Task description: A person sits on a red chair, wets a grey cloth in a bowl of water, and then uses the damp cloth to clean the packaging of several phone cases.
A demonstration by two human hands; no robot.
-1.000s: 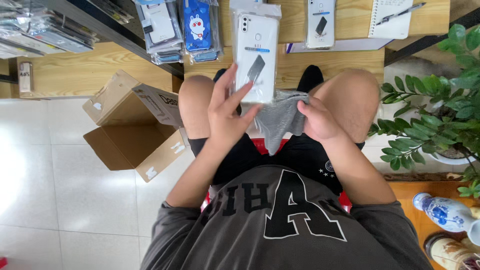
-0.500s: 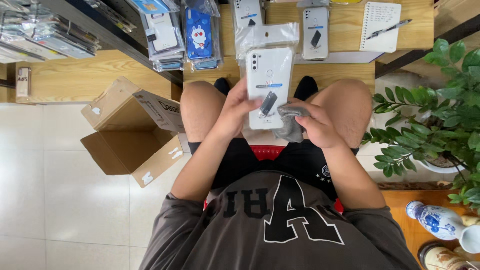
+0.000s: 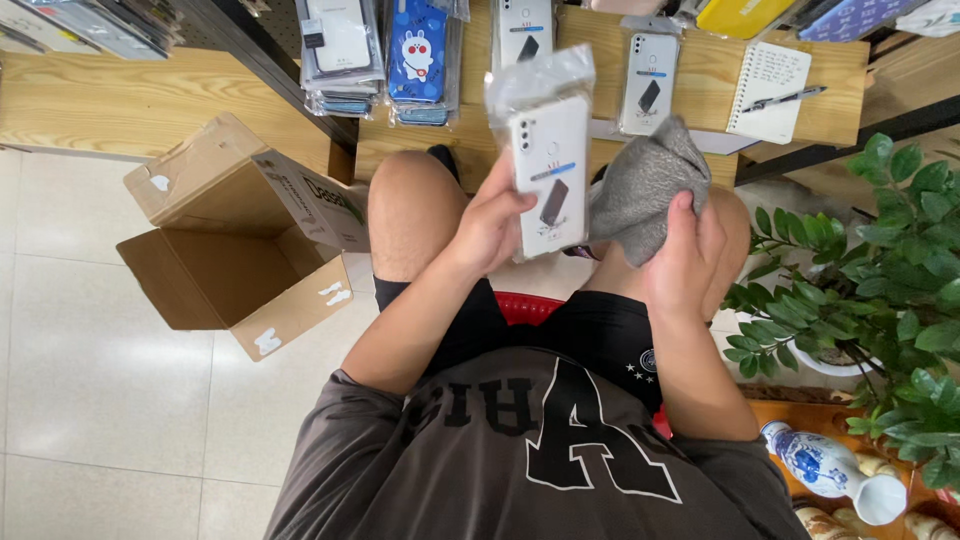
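Head view: I see the left hand [image 3: 492, 222] closed on a bagged phone case [image 3: 548, 170], raised above the knees. The right hand [image 3: 685, 258] grips a grey cloth [image 3: 640, 185] just beside it. Wiping looks under way; more bagged cases lie on the counter [image 3: 120, 100].

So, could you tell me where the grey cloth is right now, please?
In the head view the grey cloth sits bunched in the right hand, right of centre above the knee, beside the bagged phone case held by the left hand.

Pale tiled floor [image 3: 90, 420], wooden shelving [image 3: 120, 100], leafy potted plant [image 3: 880, 280] alongside.
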